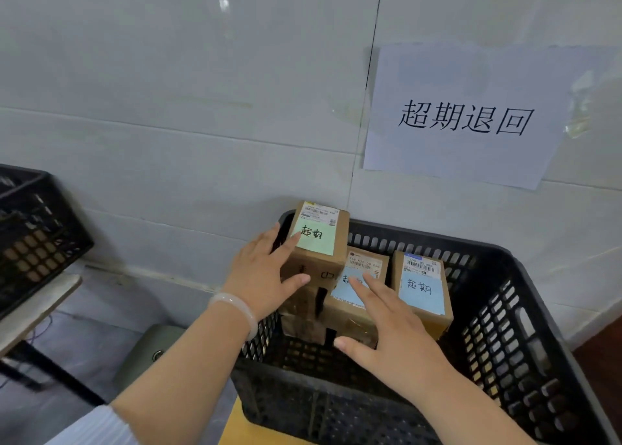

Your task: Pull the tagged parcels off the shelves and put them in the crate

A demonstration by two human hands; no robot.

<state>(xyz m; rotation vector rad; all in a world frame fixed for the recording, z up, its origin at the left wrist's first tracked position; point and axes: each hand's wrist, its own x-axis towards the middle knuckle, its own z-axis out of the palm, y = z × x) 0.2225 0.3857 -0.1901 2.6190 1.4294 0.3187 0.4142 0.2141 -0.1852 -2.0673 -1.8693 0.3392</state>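
Head view: black perforated plastic crate [498,326] sits hard against a white tiled wall [202,108], on a yellow surface [242,424]. A white paper sign with black characters [464,118] is taped to the wall above the crate's far edge. A second black lattice crate [33,239] stands well off to the left on a pale tabletop [37,306]. Nothing blocks access to the crate.

Parcels are all inside the crate, along its far-left side:
- Brown cardboard parcel with green handwritten tag [318,246]: far-left corner, stacked on other brown boxes [303,326], top above the rim.
- Brown cardboard parcel with blue tag [343,296]: just right of it, lower, touching the stack.
- Second blue-tagged brown parcel [420,289]: next one right, close beside the middle one.

Left hand [262,276], pale bangle [235,306] on the wrist: fingers straight and spread, lying against the green-tag parcel's left side, one fingertip on the green tag, thumb across its near face. It's touching, not curled round it.

Right hand [393,330]: also flat and spread, fingertips resting on the middle parcel's blue tag, thumb out toward the crate's near edge. Not gripping anything.
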